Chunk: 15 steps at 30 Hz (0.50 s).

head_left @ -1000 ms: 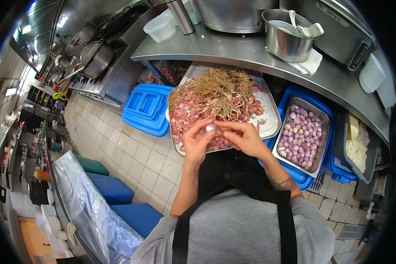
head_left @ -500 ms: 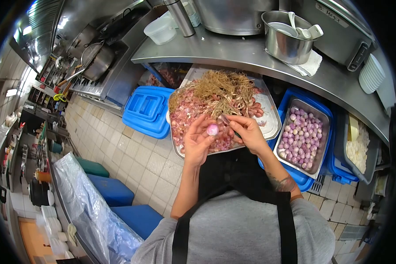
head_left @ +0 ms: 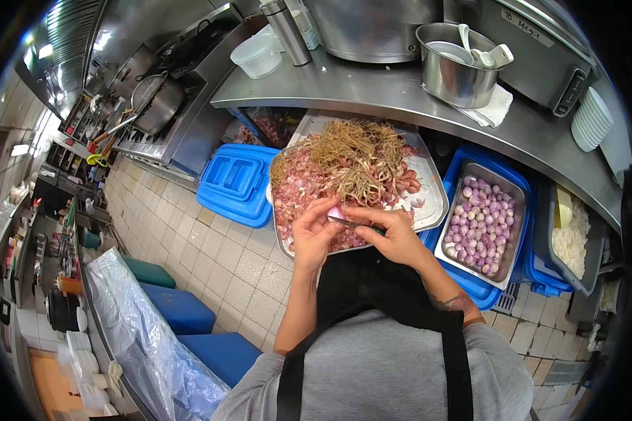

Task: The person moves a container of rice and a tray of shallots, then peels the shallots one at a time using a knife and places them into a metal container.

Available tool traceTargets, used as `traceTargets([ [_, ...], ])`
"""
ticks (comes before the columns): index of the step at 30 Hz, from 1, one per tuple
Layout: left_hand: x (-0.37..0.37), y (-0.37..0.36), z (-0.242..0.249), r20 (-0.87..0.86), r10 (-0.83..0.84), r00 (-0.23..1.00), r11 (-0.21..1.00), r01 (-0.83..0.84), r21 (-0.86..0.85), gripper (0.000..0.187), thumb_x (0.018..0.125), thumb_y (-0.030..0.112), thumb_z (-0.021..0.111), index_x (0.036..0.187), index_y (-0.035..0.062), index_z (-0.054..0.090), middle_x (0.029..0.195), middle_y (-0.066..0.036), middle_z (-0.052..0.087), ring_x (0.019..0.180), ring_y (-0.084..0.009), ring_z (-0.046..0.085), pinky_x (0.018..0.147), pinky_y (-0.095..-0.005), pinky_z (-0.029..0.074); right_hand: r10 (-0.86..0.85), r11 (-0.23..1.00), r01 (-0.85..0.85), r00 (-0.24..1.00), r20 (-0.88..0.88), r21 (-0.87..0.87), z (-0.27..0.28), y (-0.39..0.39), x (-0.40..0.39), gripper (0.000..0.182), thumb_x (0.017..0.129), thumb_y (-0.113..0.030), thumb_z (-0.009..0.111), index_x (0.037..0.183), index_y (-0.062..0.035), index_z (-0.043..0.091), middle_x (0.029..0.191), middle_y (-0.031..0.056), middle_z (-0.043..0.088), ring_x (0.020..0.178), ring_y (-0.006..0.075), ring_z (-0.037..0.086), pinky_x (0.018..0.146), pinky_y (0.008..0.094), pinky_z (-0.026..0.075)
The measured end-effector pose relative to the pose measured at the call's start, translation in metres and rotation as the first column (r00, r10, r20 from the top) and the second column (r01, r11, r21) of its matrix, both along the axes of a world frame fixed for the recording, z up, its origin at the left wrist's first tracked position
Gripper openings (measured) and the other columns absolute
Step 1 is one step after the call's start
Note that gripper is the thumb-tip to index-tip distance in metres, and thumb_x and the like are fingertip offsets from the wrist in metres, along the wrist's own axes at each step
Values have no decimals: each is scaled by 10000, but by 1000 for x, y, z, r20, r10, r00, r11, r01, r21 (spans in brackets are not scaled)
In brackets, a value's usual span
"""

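Observation:
Between the fingertips of my left hand [head_left: 314, 230] is a pink, partly peeled shallot [head_left: 335, 213]. My right hand [head_left: 393, 237] grips a small knife [head_left: 345, 222], its blade lying against the shallot's lower side. Both hands are closed and meet over the near edge of a metal tray [head_left: 434, 203]. Loose pink skins [head_left: 298, 179] cover the tray's left side. Dry stalks and roots [head_left: 354, 151] are heaped in its middle, with unpeeled shallots [head_left: 406, 181] at the right of the heap.
Right of me, a steel pan [head_left: 519, 224] of peeled shallots rests on a blue bin. Beyond it, a grey tub [head_left: 593, 270] holds pale pieces. A blue lid [head_left: 235, 179] lies left of the tray. The steel counter [head_left: 372, 88] overhangs the tray's far side, carrying a pot [head_left: 456, 81].
My right hand has moved inward and slightly down, bringing the knife blade against the shallot. The shallot has turned and is more covered by my fingers.

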State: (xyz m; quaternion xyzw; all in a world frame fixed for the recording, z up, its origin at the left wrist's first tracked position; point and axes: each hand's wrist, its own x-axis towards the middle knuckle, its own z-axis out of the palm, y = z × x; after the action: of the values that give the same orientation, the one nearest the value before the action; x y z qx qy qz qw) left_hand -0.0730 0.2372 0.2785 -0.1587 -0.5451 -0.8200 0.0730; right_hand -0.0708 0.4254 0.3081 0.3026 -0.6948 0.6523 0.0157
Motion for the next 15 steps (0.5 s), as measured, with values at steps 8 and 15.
traceTargets([
  [8,3,-2,10,-22,-20,1000,990,16,-140,409,724,-161,643,1118,-69,590,1127,-89,488,1002,-166,550,864,-265,489,21,1000,-21,1000,1,15,-9,1,-5,332,853,-38,577,1185,-41,596,1052,113,671,846,136,630,775,278,484],
  [15,0,4,-1,28,-43,999,998,44,-38,477,733,-163,629,1189,-57,537,1149,-110,515,1031,-183,563,865,-280,502,228,935,-51,844,485,-351,-31,0,-18,276,942,-119,505,1196,-69,599,657,-29,524,497,4,401,423,160,295],
])
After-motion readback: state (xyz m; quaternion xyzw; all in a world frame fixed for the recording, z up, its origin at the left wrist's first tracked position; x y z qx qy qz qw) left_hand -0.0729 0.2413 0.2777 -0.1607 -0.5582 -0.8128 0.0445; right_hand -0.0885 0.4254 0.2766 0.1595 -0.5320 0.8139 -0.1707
